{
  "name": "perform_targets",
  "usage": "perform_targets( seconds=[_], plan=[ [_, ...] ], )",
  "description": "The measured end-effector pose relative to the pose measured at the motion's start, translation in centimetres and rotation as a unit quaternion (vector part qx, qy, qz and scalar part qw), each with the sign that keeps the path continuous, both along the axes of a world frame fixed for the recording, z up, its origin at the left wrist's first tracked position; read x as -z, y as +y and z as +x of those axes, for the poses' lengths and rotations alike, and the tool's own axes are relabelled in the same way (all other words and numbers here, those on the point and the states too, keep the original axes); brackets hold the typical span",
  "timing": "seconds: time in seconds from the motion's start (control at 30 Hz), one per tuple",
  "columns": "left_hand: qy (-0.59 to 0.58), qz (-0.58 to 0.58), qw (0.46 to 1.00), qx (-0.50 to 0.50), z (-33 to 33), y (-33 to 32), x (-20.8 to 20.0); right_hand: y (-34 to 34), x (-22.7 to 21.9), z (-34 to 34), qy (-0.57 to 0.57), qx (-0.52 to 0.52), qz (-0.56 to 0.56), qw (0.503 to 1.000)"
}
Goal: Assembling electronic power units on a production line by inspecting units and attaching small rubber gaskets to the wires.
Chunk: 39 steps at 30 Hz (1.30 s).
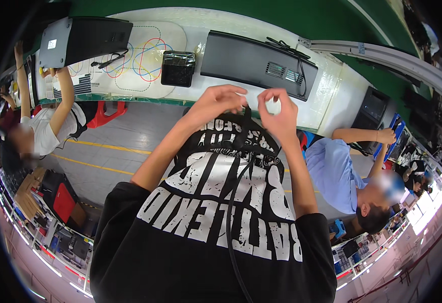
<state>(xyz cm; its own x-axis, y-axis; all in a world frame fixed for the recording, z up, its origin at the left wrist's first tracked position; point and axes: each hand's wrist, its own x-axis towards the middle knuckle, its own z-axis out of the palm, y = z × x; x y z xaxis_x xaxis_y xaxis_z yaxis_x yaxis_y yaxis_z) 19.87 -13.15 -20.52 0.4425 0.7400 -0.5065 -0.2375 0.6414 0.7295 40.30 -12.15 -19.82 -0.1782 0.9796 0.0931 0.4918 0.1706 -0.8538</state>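
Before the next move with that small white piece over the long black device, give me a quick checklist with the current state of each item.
1. Left hand on the small white piece: ok, fingertips pinch near it.
2. Right hand on the piece: ok, fingers curl by its other end.
3. Firmness of grip: cannot tell, piece too small.
4. Long black flat device lying on the white workbench: ok.
5. Black cable on the device clear of both hands: ok.
6. Black mesh-topped box apart from hands: ok.

Small white piece (273, 106) pinched btwn both hands' fingertips.
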Motion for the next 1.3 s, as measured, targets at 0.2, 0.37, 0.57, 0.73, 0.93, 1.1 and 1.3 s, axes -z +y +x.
perform_targets(
  seconds=[0.2,0.37,0.57,0.73,0.93,1.1,1.3],
  plan=[
    [0.070,-0.022,0.993,-0.088,-1.7,-1.3,3.0,2.3,7.6,2.1,-0.127,-0.012,0.122,0.984],
    [0.086,-0.021,0.989,-0.120,-3.4,-2.1,3.6,2.2,8.1,2.2,-0.195,-0.050,0.137,0.970],
    [0.100,-0.025,0.984,-0.143,-4.0,-2.3,4.1,1.7,7.4,1.5,-0.226,-0.027,0.106,0.968],
    [0.098,-0.029,0.985,-0.140,-4.6,-2.2,5.0,3.3,6.0,1.3,-0.179,0.032,-0.088,0.979],
    [0.137,-0.012,0.972,-0.193,-6.3,-1.0,6.5,6.8,6.5,0.6,-0.310,0.042,-0.168,0.935],
    [0.199,0.033,0.959,-0.199,-6.6,0.7,10.2,6.2,6.8,0.0,-0.300,0.054,-0.182,0.935],
    [0.276,0.078,0.936,-0.206,-4.6,4.2,12.9,5.8,6.5,0.0,-0.317,0.054,-0.134,0.937]
  ],
)
